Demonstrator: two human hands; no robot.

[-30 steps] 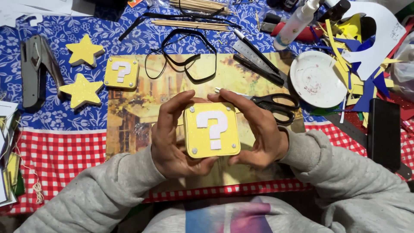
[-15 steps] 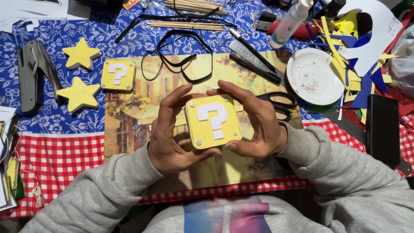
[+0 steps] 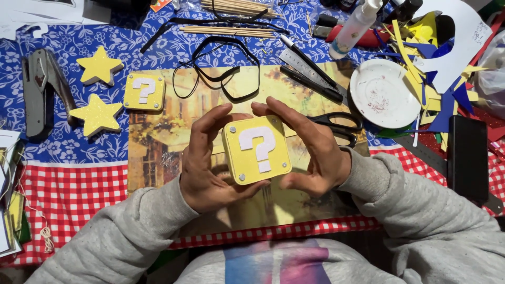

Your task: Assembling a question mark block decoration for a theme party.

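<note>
Above painted mat, yellow box held between left hand and right hand, fingers curled on its sides; apparently lifted clear. Scissors near right.

both arms wear loose heather-grey sweatshirt sleeves with ribbed cuffs at the wrists, and the sweatshirt front carries a blue, pink and white print.
</note>
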